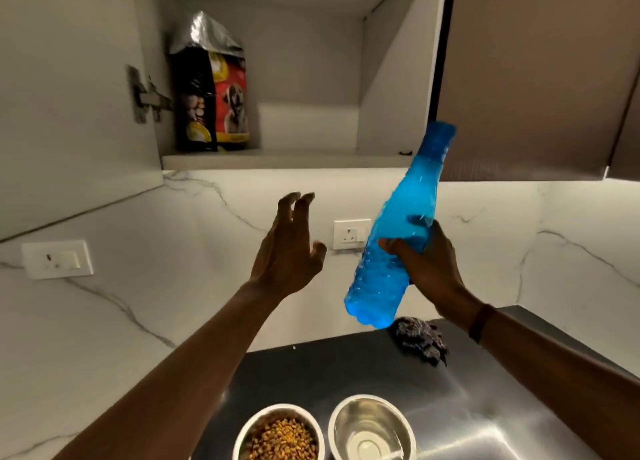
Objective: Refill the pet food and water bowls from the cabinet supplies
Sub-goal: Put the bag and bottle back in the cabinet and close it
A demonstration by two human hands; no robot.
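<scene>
Two bowls (325, 432) on dark counter (485, 407)

White marble-look wall (138, 286) with grey veins runs behind a dark surface (311, 362). Two white sockets (57, 259) sit on the wall. A brown cabinet door (536, 78) hangs above, with light glowing beneath it.

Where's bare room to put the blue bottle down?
Cabinet shelf: bare from the dog food bag rightward to the side wall. Countertop: bare between the cloth and both bowls. Crowded at the front, around the bowls.
</scene>
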